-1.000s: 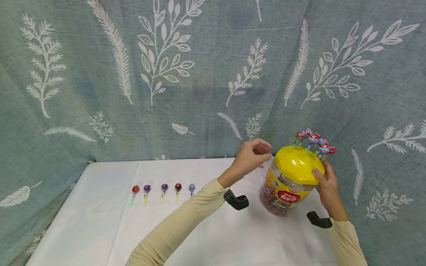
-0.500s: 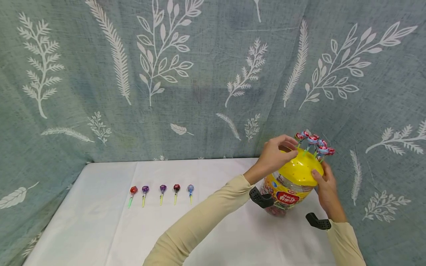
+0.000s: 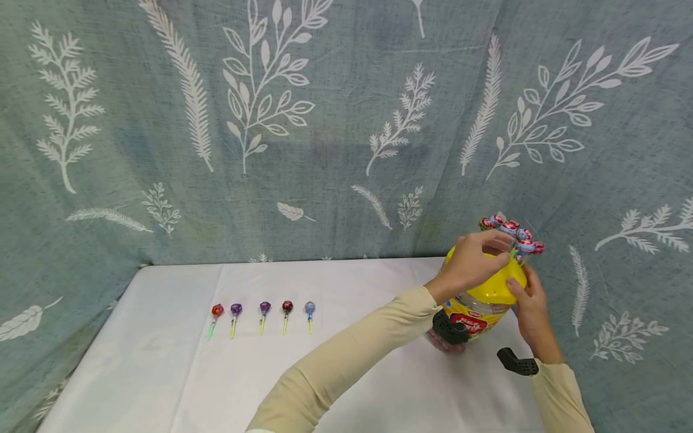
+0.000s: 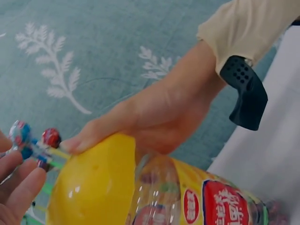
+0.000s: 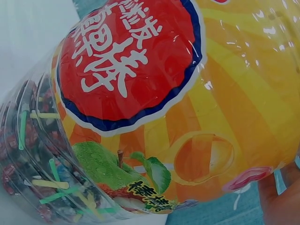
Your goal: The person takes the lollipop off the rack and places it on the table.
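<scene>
A large clear candy jar [image 3: 476, 325] stands at the right of the table under a domed yellow lid [image 3: 489, 290]. Several wrapped lollipops [image 3: 525, 245] stick up from holes along the lid's far right side. My left hand [image 3: 470, 264] hovers over the lid with bent, parted fingers close to the lollipop sticks; in the left wrist view its fingers [image 4: 28, 187] show beside the candy heads with no clear grip. My right hand [image 3: 533, 307] holds the jar at the lid's right edge, thumb on the yellow top. More lollipops [image 5: 51, 183] fill the jar's bottom.
On the white table [image 3: 162, 373] a spaced row of lollipops lies to the left, from a red one [image 3: 217, 310] to a blue one [image 3: 310, 307]. Patterned green-grey cloth [image 3: 325, 150] hangs behind and at both sides.
My left hand has moved right, from beside the jar to over the lid, near the standing lollipops. The right hand stays on the jar, which has barely moved.
</scene>
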The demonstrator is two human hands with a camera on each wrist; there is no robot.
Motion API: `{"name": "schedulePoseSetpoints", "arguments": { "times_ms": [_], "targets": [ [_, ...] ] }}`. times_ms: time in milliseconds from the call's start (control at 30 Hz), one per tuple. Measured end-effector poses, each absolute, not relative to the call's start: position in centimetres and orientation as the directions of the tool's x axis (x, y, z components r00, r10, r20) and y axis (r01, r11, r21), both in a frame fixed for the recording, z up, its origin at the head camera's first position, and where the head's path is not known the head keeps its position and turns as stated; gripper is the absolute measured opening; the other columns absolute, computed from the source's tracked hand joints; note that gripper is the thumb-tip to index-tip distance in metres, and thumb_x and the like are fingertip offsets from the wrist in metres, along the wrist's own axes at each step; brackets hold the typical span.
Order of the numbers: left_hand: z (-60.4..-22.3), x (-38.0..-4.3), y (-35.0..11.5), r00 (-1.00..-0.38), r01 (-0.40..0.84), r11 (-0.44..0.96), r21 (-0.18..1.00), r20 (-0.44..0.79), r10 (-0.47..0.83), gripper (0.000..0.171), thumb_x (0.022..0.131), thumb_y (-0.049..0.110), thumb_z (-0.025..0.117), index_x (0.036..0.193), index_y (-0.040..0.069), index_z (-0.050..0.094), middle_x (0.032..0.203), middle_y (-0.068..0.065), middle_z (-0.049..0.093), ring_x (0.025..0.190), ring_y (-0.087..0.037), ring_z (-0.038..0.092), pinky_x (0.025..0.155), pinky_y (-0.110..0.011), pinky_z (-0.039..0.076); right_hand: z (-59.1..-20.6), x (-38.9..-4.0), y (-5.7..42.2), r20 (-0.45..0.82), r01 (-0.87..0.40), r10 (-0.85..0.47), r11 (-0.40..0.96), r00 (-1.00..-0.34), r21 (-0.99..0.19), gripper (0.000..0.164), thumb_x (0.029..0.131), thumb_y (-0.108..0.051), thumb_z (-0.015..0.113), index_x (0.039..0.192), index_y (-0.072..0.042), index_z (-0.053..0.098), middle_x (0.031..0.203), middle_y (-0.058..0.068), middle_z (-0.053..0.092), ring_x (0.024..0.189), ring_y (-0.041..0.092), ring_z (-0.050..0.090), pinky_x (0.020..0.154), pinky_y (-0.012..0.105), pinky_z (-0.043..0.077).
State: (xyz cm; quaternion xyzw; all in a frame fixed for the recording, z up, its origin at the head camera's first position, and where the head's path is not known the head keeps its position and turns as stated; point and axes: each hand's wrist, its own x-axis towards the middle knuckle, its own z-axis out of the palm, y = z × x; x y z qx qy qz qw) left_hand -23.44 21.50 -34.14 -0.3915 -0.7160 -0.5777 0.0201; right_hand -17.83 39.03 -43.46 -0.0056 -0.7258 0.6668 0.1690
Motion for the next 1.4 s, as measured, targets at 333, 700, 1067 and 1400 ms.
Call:
{"name": "schedulePoseSetpoints", "arguments": {
  "times_ms": [333, 700, 1067, 1400],
  "targets": [
    [-33.9, -22.5, 24.5, -0.685, 0.622, 0.088, 0.778, 0.486, 0.542, 0.035, 0.093, 0.007, 0.055, 0.127, 0.014, 0.059, 0.107, 0.003, 0.067, 0.092, 0.003, 0.059, 0.068, -0.006, 0.043, -43.5, -18.0, 39.1, 0.261, -0.247, 0.249, 0.088, -0.933, -0.965, 0.054, 0.099, -0.017, 0.049, 0.148, -0.019, 0.027, 0.138, -0.003, 0.034, 0.110, 0.007, 0.044, 0.087, 0.011, 0.042],
    [-34.1, -23.0, 25.3, -0.640, 0.696, 0.057, 0.716, 0.582, 0.503, 0.029, 0.093, 0.002, 0.055, 0.121, 0.010, 0.056, 0.091, 0.001, 0.065, 0.081, 0.005, 0.056, 0.052, -0.009, 0.040, -43.4, -18.0, 39.1, 0.197, -0.181, 0.259, 0.087, -0.945, -0.980, 0.056, 0.099, -0.019, 0.049, 0.149, -0.025, 0.025, 0.150, 0.000, 0.021, 0.120, 0.010, 0.036, 0.088, 0.013, 0.040],
    [-33.4, -22.9, 24.2, -0.583, 0.742, -0.033, 0.669, 0.670, 0.460, 0.028, 0.091, 0.003, 0.058, 0.119, 0.008, 0.057, 0.091, 0.000, 0.066, 0.081, 0.006, 0.056, 0.067, -0.006, 0.043, -43.8, -18.1, 39.2, 0.258, -0.249, 0.244, 0.065, -0.935, -0.966, 0.052, 0.099, -0.015, 0.047, 0.147, -0.020, 0.028, 0.135, -0.005, 0.035, 0.108, 0.008, 0.046, 0.088, 0.012, 0.043],
    [-33.2, -22.8, 21.9, -0.619, 0.710, -0.049, 0.702, 0.656, 0.431, 0.029, 0.089, 0.004, 0.061, 0.116, 0.012, 0.060, 0.091, -0.001, 0.069, 0.079, 0.008, 0.057, 0.068, -0.008, 0.046, -43.6, -18.2, 39.1, 0.250, -0.242, 0.254, 0.062, -0.934, -0.968, 0.055, 0.099, -0.018, 0.048, 0.148, -0.016, 0.024, 0.129, -0.006, 0.040, 0.109, 0.007, 0.047, 0.088, 0.010, 0.041]
  ]
}}
